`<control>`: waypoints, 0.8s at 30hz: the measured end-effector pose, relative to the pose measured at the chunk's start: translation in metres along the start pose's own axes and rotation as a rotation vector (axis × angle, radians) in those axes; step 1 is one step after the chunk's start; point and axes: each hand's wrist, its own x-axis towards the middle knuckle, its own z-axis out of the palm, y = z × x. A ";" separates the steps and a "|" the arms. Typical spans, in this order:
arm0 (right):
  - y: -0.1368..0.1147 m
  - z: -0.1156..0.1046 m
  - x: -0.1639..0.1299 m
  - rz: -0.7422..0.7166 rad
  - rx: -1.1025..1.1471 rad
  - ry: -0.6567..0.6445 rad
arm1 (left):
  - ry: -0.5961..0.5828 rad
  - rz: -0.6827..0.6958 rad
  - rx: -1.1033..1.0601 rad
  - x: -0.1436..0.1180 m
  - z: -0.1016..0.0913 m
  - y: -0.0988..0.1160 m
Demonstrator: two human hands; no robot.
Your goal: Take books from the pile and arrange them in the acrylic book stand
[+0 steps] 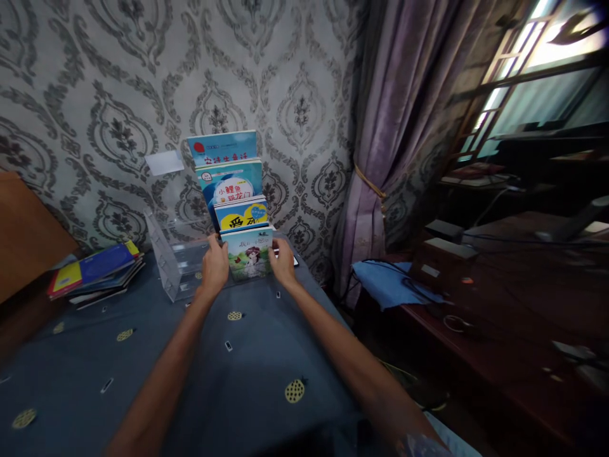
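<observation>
A green picture book [250, 255] with a girl on its cover stands upright at the front of a clear tiered book rack [164, 260]. My left hand [216, 261] is closed on the book's left edge. On the opposite edge, my right hand [284, 261] grips the same book. Behind it, rising in steps, are a yellow-and-blue book [242, 216], a teal book with a fish title [233, 184] and a light blue book [223, 146] at the back. The rack's left part holds no books. Its base on the right is hidden by books and hands.
A loose stack of books [98, 273] lies left of the rack, near a brown board [28, 238]. A blue pineapple-print cloth [200, 368] covers the table. A dark flat object [295, 261] lies behind my right hand. A tied curtain [380, 139] hangs right.
</observation>
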 end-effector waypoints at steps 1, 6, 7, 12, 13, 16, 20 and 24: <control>0.001 0.001 -0.001 0.002 -0.008 0.009 | -0.002 0.002 0.024 0.000 0.001 0.000; 0.005 0.003 -0.004 0.009 -0.083 0.040 | -0.031 0.001 0.132 -0.003 0.007 -0.002; 0.005 0.004 -0.005 0.006 -0.093 0.038 | -0.034 -0.001 0.137 -0.004 0.008 -0.002; 0.007 0.004 -0.006 0.001 -0.121 0.032 | -0.058 0.005 0.163 -0.006 0.012 -0.006; 0.007 0.004 -0.006 0.001 -0.125 0.033 | -0.062 0.008 0.167 -0.005 0.012 -0.006; 0.007 0.004 -0.005 0.002 -0.138 0.041 | -0.065 0.018 0.178 -0.005 0.013 -0.007; 0.007 0.004 -0.005 0.010 -0.154 0.053 | -0.068 0.024 0.197 -0.006 0.013 -0.007; 0.006 0.003 -0.006 0.015 -0.164 0.056 | -0.076 0.018 0.222 -0.008 0.011 -0.005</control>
